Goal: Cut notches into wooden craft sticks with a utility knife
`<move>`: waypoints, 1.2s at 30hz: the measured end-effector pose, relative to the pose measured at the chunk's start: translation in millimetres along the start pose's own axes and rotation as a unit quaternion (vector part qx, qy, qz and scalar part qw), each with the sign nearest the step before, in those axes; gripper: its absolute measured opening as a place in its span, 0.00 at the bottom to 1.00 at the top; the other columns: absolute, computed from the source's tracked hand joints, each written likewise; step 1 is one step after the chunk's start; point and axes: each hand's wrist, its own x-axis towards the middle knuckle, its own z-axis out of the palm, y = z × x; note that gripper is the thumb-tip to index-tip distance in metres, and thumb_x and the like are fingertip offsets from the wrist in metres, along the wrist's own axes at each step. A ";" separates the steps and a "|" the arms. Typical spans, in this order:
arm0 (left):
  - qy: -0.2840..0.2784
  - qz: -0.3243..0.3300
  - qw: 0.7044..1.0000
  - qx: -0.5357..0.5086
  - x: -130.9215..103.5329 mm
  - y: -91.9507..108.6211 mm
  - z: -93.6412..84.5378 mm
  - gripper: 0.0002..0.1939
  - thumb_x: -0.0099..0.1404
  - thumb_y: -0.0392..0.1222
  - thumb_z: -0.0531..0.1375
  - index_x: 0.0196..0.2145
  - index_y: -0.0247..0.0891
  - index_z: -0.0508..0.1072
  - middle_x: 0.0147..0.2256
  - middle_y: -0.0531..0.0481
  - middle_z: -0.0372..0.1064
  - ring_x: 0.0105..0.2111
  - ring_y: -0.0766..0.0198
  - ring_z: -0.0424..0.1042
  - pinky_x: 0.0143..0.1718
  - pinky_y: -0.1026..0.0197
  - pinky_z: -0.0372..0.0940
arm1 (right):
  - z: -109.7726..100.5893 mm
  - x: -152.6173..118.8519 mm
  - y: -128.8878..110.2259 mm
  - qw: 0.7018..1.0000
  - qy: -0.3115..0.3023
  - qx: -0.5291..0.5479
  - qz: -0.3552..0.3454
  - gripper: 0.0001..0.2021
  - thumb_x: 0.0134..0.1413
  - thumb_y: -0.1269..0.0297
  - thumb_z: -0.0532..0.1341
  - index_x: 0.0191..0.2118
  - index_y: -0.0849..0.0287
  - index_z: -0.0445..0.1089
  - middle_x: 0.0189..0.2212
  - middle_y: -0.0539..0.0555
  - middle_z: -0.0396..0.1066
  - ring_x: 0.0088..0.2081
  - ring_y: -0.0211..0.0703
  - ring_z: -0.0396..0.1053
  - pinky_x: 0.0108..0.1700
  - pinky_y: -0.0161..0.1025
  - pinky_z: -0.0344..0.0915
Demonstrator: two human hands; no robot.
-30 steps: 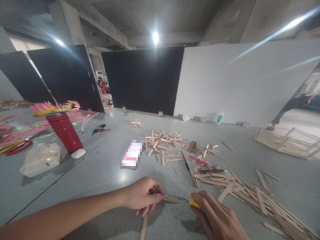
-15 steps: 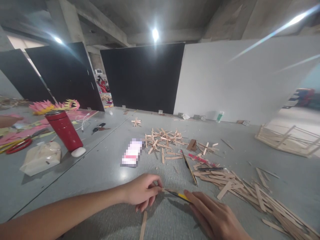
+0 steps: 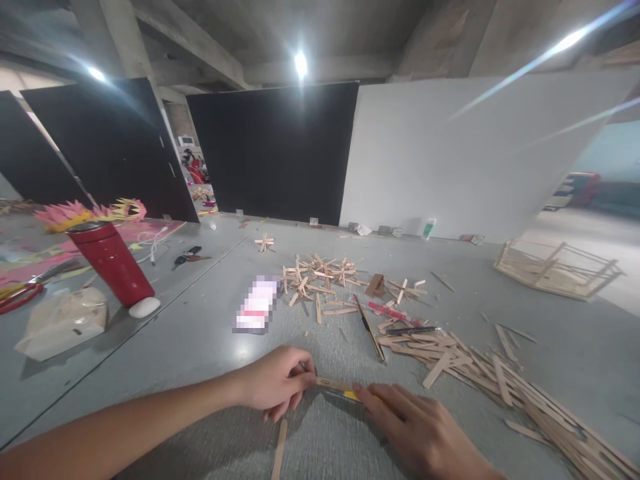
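Observation:
My left hand (image 3: 277, 381) is closed, pinching one end of a short wooden craft stick (image 3: 331, 383) just above the table. My right hand (image 3: 417, 421) is wrapped round a yellow utility knife (image 3: 351, 395), whose dark blade points left along the near side of that stick. The right fingertips are close to the stick's other end; whether they touch it I cannot tell. Below my left hand, a loose craft stick (image 3: 281, 448) lies on the grey table.
Beyond my hands are a phone (image 3: 256, 305), a heap of small stick pieces (image 3: 325, 272) and a pencil (image 3: 370, 330). More craft sticks (image 3: 465, 363) spread to the right, near a stick frame (image 3: 555, 270). A red flask (image 3: 111, 263) and a tissue pack (image 3: 63, 323) stand left.
The view has turned slightly right, so the table's contents sit further left. My right hand and the knife have come nearer the stick, and more of the stick shows between my hands.

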 end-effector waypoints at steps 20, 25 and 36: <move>-0.004 0.003 1.000 -0.004 -0.4 2.3 -0.4 0.17 0.74 0.58 0.58 0.39 0.41 0.63 0.23 0.60 0.67 0.10 0.72 0.60 0.09 0.70 0.55 | -3.9 4.3 -2.5 0.998 0.040 -0.017 0.036 0.19 0.75 0.75 0.46 0.64 0.67 0.65 0.43 0.63 0.79 0.38 0.48 0.79 0.36 0.42 0.79; -0.012 -0.003 1.000 -0.008 0.7 1.1 -1.5 0.17 0.72 0.57 0.59 0.39 0.40 0.64 0.23 0.60 0.67 0.10 0.72 0.61 0.10 0.69 0.56 | -4.3 4.7 -1.4 0.999 0.025 -0.004 0.028 0.18 0.77 0.74 0.45 0.63 0.66 0.64 0.41 0.61 0.79 0.36 0.47 0.79 0.36 0.41 0.78; 0.010 0.018 1.000 0.010 -1.2 -2.7 3.6 0.22 0.71 0.63 0.59 0.38 0.40 0.65 0.24 0.59 0.66 0.11 0.72 0.61 0.10 0.70 0.55 | -7.0 4.1 -2.7 1.000 0.017 -0.023 0.013 0.19 0.78 0.73 0.44 0.63 0.67 0.65 0.40 0.60 0.78 0.34 0.45 0.77 0.32 0.40 0.75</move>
